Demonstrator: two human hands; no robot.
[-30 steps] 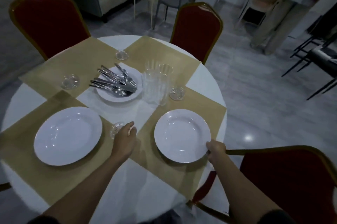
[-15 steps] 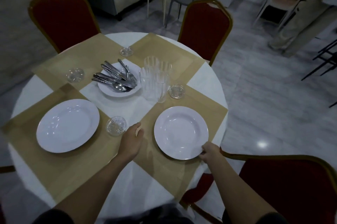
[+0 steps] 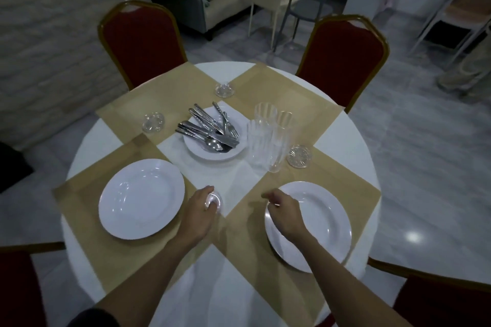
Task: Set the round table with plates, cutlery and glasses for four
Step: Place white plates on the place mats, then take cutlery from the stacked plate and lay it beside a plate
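Head view: left hand (image 3: 200, 205) curls its fingers round a small clear cut-glass coaster (image 3: 215, 200), lying at its one o'clock beside the white round left plate (image 3: 140, 199). Right hand (image 3: 283, 211) hovers curled over the white right plate (image 3: 318, 225) at its ten-o'clock rim; grasp unclear.

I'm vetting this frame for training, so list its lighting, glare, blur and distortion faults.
Head view: dim, underexposed room; head view: hard glare spot on the floor, softer highlights on the left plate; head view: coaster at the left hand smeared by motion; head view: wide-angle lens curves the brick wall.
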